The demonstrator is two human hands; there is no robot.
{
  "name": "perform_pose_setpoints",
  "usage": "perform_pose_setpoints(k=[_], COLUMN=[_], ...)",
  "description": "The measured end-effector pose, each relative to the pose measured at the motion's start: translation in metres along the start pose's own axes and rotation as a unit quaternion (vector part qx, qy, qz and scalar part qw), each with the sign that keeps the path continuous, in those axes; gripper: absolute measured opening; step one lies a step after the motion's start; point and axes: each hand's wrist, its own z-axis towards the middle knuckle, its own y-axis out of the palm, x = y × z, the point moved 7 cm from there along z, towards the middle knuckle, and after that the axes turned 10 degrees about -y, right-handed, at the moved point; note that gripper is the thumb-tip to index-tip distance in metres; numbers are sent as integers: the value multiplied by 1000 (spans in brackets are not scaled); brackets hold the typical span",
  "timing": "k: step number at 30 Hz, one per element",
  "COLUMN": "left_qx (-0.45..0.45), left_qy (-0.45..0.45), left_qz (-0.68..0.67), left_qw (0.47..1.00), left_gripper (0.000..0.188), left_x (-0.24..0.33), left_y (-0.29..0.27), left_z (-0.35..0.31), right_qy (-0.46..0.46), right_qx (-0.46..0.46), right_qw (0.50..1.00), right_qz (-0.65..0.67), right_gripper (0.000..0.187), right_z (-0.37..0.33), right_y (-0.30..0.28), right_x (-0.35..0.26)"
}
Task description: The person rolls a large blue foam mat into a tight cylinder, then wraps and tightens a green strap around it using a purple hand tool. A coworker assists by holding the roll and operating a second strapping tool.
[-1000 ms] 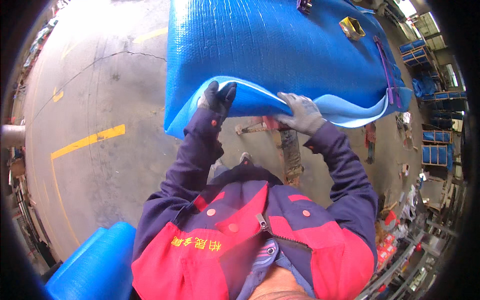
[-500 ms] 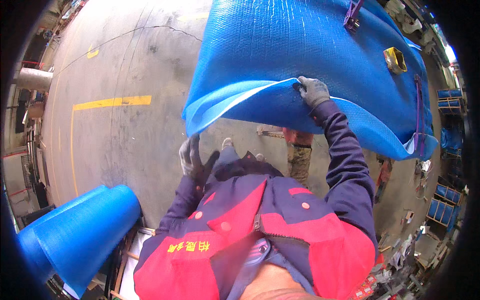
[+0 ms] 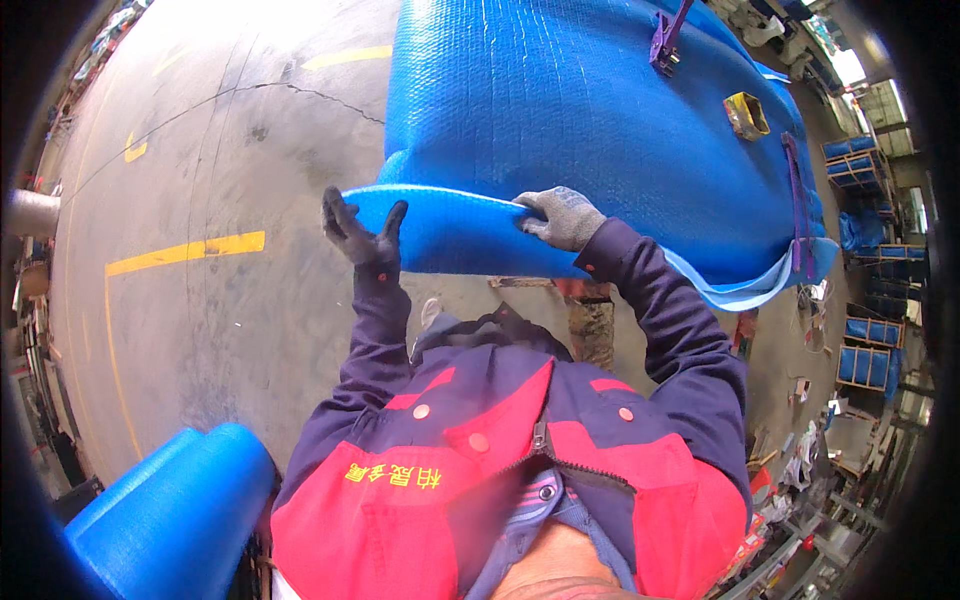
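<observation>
A big blue textured sheet (image 3: 500, 110) covers a raised work surface in front of me, its near edge folded up to show a pale underside rim. My right hand (image 3: 563, 217), in a grey glove, is closed on that near edge. At the sheet's left corner, my gloved left hand (image 3: 365, 235) has its thumb and fingers spread, touching or very close to the edge. A purple clamp (image 3: 664, 48) stands on the sheet, and a yellow-and-dark ring, like a tape roll (image 3: 747, 117), lies to its right. Another purple clamp or bar (image 3: 797, 205) crosses the right edge.
Rolled blue sheeting (image 3: 175, 510) stands at the lower left. Yellow lines (image 3: 190, 253) mark the concrete floor. A worn support leg (image 3: 591, 330) shows under the sheet. Racks with blue bundles (image 3: 868, 368) and scattered clutter (image 3: 790, 480) line the right side.
My left hand has risen from below the corner to the sheet's edge. My right hand has moved left and slightly down with the edge, whose left part now stands folded up more evenly.
</observation>
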Motion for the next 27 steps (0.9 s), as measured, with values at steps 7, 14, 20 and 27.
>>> perform_pose_setpoints(k=[7,14,20,27], left_qx=[-73,-388,-428,-504], left_qy=[-46,-161,-143,221], left_qz=[-123,-276,-274,-68], left_qw=[989,865,849,832], left_gripper=[79,34,38,58], left_x=[-54,-100,-93,-86], left_y=[-45,-57,-12,-60], left_z=[-38,-47,-20,-60], right_qy=[0,-124,-39,-132], right_qx=[58,14,112,32], right_qw=[998,990,993,990], right_qz=[-28,-61,-6,-37], right_gripper=[27,24,15,67], right_z=[-14,-62,-82,-95], right_y=[1,41,27,56], right_x=[-18,-86,-83,-112])
